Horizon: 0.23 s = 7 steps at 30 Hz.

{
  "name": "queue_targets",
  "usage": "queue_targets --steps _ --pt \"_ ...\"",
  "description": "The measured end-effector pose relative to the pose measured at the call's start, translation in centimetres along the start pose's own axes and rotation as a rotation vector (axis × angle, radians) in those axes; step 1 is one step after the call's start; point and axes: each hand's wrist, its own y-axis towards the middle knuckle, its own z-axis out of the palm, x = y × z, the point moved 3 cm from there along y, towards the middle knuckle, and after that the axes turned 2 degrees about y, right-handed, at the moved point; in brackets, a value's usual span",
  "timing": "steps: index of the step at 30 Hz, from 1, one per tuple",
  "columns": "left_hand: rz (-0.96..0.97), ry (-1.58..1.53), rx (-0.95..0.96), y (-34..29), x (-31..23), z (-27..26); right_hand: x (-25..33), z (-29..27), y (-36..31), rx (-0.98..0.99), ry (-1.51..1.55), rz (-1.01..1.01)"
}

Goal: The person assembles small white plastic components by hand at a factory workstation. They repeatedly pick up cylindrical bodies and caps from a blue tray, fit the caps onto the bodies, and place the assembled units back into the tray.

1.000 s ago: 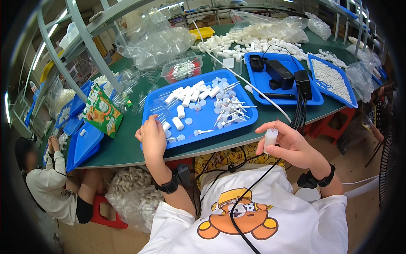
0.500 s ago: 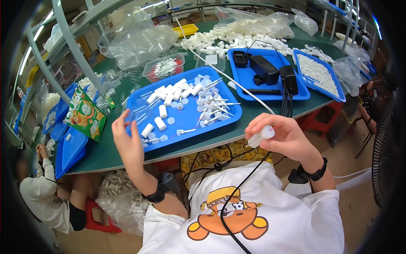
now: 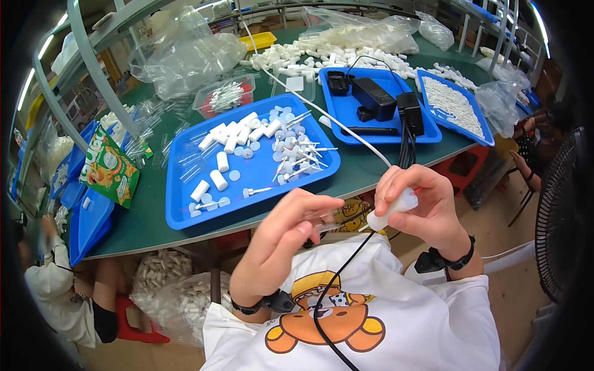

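My right hand (image 3: 427, 207) grips a small white plastic bottle-like piece (image 3: 396, 209) between thumb and fingers, its narrow end pointing left. A thin white stem shows at that end. Close beside it, my left hand (image 3: 278, 238) pinches a clear plastic tube (image 3: 323, 217), whose end is near the white piece; whether they touch I cannot tell. Just beyond my hands, on the table, lies a blue tray (image 3: 213, 219) with white cylinders (image 3: 218, 179), translucent discs (image 3: 234, 175), white-stemmed parts (image 3: 303, 162) and several clear tubes.
Right of it, another blue tray (image 3: 427, 137) holds black adapters (image 3: 373, 99) and cables. A third tray (image 3: 489, 137) carries small white sticks. White pieces (image 3: 334, 52) heap at the back. A green snack bag (image 3: 110, 168) stands left. A person (image 3: 55, 272) sits far left; a fan (image 3: 560, 213) stands right.
My left hand has come from the tray's left side toward my right hand, with a clear tube in its fingers. The white piece in my right hand is tilted differently. The view has shifted slightly.
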Motion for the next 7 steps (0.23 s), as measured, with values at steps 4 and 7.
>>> queue_targets --steps 4,7 --pt "0.048 0.093 0.023 0.4 1.0 0.9 0.4 0.2 -0.1 0.018 -0.011 -0.051" --pt "-0.076 0.083 0.1 0.4 0.6 1.2 0.4 0.2 -0.2 0.026 -0.002 -0.077"
